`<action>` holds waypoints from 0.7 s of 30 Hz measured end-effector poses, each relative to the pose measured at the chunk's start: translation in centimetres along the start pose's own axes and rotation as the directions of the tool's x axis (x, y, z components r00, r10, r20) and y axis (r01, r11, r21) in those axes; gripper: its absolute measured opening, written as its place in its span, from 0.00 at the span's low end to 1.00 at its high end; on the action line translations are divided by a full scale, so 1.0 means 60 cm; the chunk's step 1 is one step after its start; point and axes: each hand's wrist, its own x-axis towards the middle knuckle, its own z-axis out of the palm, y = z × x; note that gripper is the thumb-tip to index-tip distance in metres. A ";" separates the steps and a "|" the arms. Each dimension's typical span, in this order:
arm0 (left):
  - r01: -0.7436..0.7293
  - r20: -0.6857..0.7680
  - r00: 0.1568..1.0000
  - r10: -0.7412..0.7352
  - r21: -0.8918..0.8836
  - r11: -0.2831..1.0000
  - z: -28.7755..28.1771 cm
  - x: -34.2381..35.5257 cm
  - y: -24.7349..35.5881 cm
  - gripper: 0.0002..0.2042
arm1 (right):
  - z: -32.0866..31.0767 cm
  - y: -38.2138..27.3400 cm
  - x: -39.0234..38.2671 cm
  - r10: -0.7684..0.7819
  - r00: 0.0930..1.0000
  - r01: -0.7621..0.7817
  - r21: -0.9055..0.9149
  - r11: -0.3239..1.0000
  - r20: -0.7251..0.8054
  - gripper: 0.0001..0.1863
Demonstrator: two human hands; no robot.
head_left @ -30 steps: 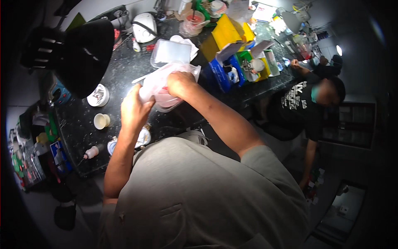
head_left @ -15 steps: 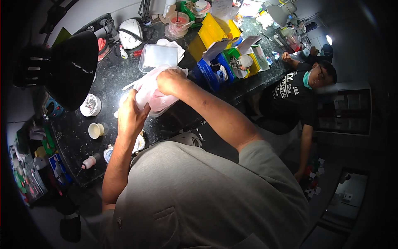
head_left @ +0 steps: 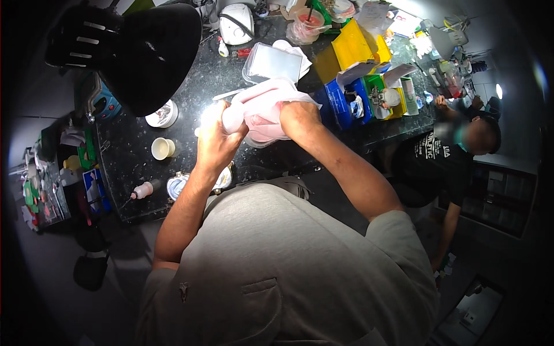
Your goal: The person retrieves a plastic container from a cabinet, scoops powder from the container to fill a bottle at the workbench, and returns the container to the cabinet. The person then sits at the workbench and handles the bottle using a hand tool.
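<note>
— Both hands are closed on one thing: the left hand [head_left: 214,141] and the right hand [head_left: 297,115] each grasp the pinkish plastic bag [head_left: 262,106], held up over the middle of the dark worktop [head_left: 133,155].

— What else is there, biggest first?

— Black lamp shade [head_left: 147,49] hangs over the worktop's far left corner. A yellow bin [head_left: 353,47] stands toward the far right, with a blue bin [head_left: 345,101] nearer the right edge. A clear plastic tray [head_left: 272,62] lies just beyond the bag.

— And the small things?

— A white round dish [head_left: 161,115] sits left of the hands, a small cream cup [head_left: 162,148] nearer the front, and a little squeeze bottle [head_left: 142,189] lies at the front left edge. Another person in a black shirt [head_left: 435,164] is past the right end.
</note>
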 end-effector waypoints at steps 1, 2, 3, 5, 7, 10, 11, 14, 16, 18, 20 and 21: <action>0.003 0.001 1.000 -0.003 0.005 1.000 0.000 -0.001 0.000 0.15 | 0.006 0.005 0.009 0.014 1.000 -0.014 0.054 0.998 -0.002 0.16; 0.009 -0.037 0.999 -0.013 -0.108 0.994 0.000 -0.001 0.004 0.13 | 0.009 0.011 0.017 0.028 1.000 -0.027 0.108 0.994 -0.003 0.15; 0.009 -0.075 0.997 -0.026 -0.220 0.975 0.000 0.001 0.005 0.12 | 0.005 0.016 0.025 0.025 1.000 -0.025 0.112 0.993 -0.003 0.15; -0.003 -0.074 0.997 -0.019 -0.292 0.956 0.004 0.006 -0.010 0.11 | -0.005 0.027 0.036 -0.012 0.970 0.019 -0.025 1.000 0.245 0.15; -0.012 -0.073 0.997 -0.015 -0.363 0.932 0.004 0.007 -0.009 0.10 | -0.016 0.027 0.036 -0.011 0.961 0.025 -0.048 0.999 0.277 0.15; 0.044 -0.081 0.995 -0.065 -0.246 0.968 0.004 0.000 -0.002 0.08 | -0.023 0.024 0.033 -0.012 0.943 0.035 -0.064 0.997 0.334 0.17; 0.028 -0.079 0.996 -0.050 -0.257 0.966 0.006 -0.003 -0.007 0.08 | -0.022 0.022 0.032 -0.014 0.934 0.036 -0.054 0.998 0.357 0.18; -0.011 -0.060 0.998 -0.003 -0.221 0.975 0.008 -0.003 -0.007 0.09 | 0.003 0.021 0.039 0.053 0.933 -0.068 0.030 0.997 0.355 0.18; -0.034 -0.038 0.999 0.028 -0.173 0.984 0.009 -0.003 -0.004 0.09 | 0.015 0.018 0.040 0.030 0.940 -0.081 0.137 0.987 0.340 0.19; -0.026 -0.015 1.000 0.024 -0.156 0.987 0.010 -0.002 -0.002 0.10 | 0.026 0.011 0.040 0.009 0.947 -0.092 0.245 0.965 0.320 0.20; -0.021 -0.011 1.000 0.019 -0.198 0.980 0.010 -0.001 -0.005 0.09 | 0.037 -0.002 0.036 0.006 0.972 -0.089 0.345 0.934 0.235 0.25; -0.015 -0.006 1.000 0.014 -0.241 0.970 0.009 -0.001 -0.007 0.09 | 0.045 -0.010 0.037 0.041 0.977 -0.115 0.358 0.927 0.208 0.24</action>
